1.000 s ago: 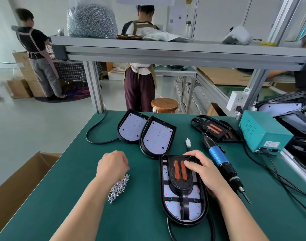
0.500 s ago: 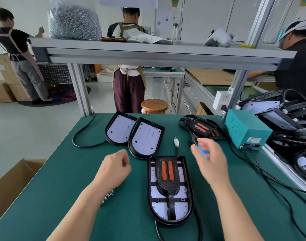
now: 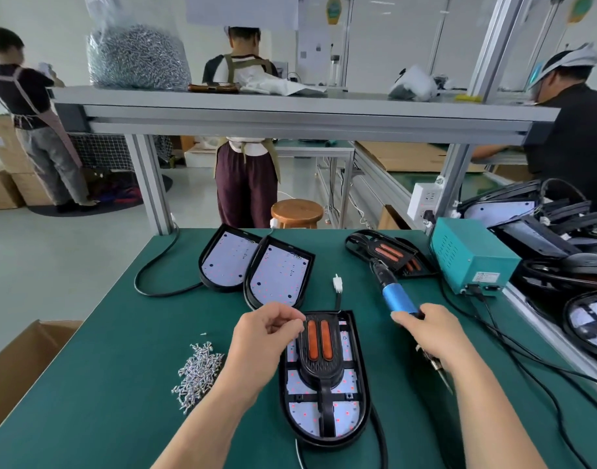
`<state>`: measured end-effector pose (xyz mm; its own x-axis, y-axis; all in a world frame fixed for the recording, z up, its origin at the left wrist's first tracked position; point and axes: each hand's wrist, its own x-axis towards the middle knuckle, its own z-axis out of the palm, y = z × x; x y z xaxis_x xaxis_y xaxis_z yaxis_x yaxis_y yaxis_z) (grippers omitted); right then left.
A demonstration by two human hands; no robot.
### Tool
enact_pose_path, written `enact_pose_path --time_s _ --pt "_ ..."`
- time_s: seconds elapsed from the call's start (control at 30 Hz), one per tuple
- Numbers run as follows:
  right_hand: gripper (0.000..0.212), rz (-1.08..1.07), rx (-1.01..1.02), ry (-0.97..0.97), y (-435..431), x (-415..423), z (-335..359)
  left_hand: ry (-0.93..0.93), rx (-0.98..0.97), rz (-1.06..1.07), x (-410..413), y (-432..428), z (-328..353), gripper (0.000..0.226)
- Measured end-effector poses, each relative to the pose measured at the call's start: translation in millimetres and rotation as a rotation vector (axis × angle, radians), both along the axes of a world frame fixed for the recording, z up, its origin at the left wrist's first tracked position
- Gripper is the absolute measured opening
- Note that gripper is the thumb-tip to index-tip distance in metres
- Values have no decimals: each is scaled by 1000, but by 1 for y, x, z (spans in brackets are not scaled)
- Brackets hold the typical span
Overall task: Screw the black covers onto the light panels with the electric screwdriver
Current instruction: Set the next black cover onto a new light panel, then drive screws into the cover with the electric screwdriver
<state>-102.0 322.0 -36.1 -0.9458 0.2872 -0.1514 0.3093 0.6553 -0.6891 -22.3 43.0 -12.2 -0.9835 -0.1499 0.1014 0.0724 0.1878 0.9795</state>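
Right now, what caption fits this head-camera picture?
Right hand grips the electric screwdriver; left hand at the black cover on a light panel.

Teal power box [image 3: 469, 262], wooden stool [image 3: 297, 211], open cardboard box [image 3: 16, 363].

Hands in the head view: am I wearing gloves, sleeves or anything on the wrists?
No. The left hand and right hand are bare, with no gloves. The left forearm and right forearm are uncovered to the frame's bottom edge; no sleeve, watch, band or ring shows.
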Motion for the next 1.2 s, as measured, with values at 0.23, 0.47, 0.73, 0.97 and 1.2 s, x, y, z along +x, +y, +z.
enact_pose_path --time_s 0.23,0.47,0.73,0.97,1.2 --pt "24 -22 -1191 114 3 19 31 0 -14 -29 3 9 3 20" --pt "51 64 -1453 290 -14 41 55 -3 6 -135 10 28 12 19" --pt "29 -104 -1311 346 -30 48 63 -49 26 -237 23 42 16 20" --pt "31 -379 -1668 547 -43 51 57 -118 129 -253 27 45 18 19" --pt "18 -504 -1584 648 -48 57 73 -167 171 -246 28 48 17 21"
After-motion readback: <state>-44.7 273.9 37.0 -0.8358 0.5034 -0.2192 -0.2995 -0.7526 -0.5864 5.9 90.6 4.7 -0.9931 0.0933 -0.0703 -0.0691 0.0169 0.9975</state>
